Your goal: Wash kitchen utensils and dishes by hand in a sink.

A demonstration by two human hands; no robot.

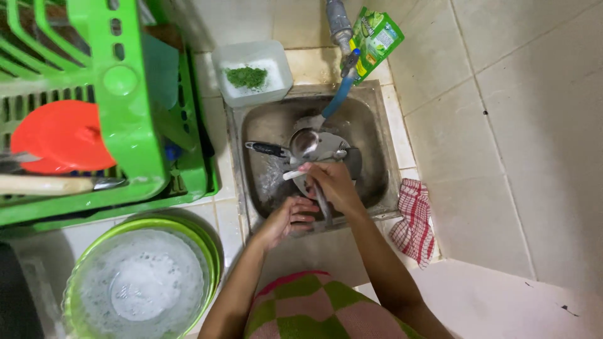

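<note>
Over a small steel sink (377,182), my right hand (334,186) grips a metal ladle (305,142) by its long handle, bowl pointing away from me under the tap's blue hose (336,99). A white-handled utensil (293,174) pokes out from under its fingers. My left hand (290,216) is cupped at the near end of the ladle's handle by the sink's front rim. More cutlery lies in the basin, including a black-handled piece (266,149) and a dark spatula (353,162).
A green dish rack (129,125) on the left holds an orange-red lid (63,135) and a wooden-handled tool (44,184). A green basin of soapy water (143,282) stands front left. A white tub with a green scrubber (251,72), a green sachet (374,39), a red checked cloth (414,220).
</note>
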